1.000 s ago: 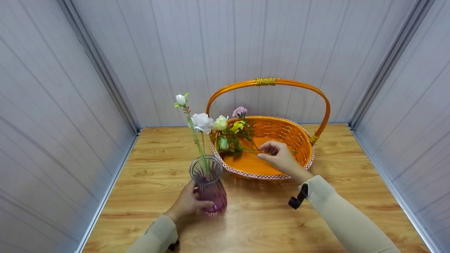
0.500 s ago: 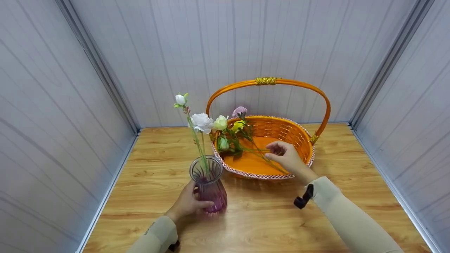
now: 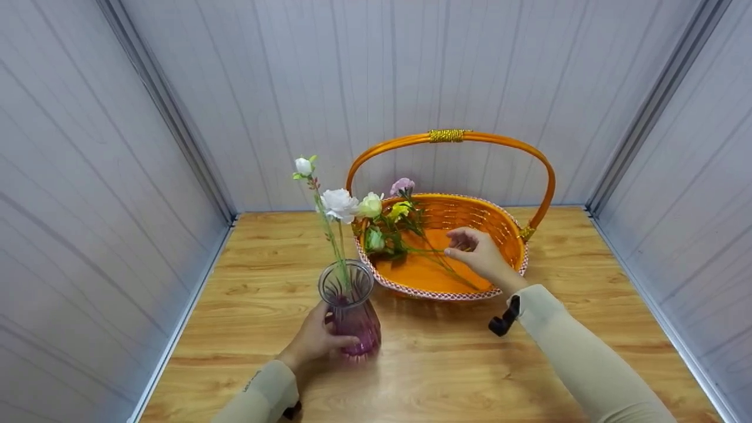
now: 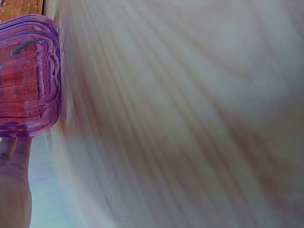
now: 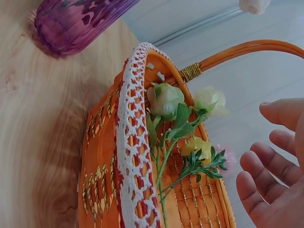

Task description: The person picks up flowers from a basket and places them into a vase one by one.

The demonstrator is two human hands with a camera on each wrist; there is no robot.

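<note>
My left hand [image 3: 320, 336] grips a glass vase [image 3: 359, 329], clear at the rim and purple toward its base. The vase stands upright on the table, and two white-flowered stems, one topped by a bud [image 3: 304, 166] and one by a full bloom [image 3: 339, 204], rise from it. In the left wrist view, fingers lie against the purple glass [image 4: 28, 76]. My right hand [image 3: 479, 255] hovers over the orange basket [image 3: 411, 292], fingers loosely bent and holding nothing. Green stems [image 3: 449, 267] lie below it. Their heads, a greenish rose [image 5: 166, 100], a yellow flower [image 5: 197, 148] and others, rest at the basket's left side.
The basket's tall arched handle [image 3: 499, 139] rises behind my right hand. White-grey panels [image 3: 282, 106] close off the back and both sides of the wooden table [image 3: 258, 294].
My right hand has shifted right and slightly up from the stems. A stem formerly at its fingertips now lies across the basket floor. My left hand and the vase keep their place.
</note>
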